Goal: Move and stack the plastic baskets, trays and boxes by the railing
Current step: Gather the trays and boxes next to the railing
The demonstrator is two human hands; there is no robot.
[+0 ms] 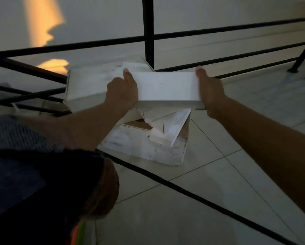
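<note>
Box in the air: you've got a flat white box pinched end to end, left hand on its left edge and right hand on its right, thumbs laid on top. It hangs over a messy pile of white boxes on the tiled floor. Another white box sits just left, beside the black railing, and a black cable crosses the tiles below.

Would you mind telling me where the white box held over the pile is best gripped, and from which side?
By its two short ends, one hand from each side. The white box is long, flat and roughly level, so opposing palms clamp it evenly. That is how it is held now: left hand on the left end, right hand on the right, thumbs on top, above the uneven pile of boxes.
</note>
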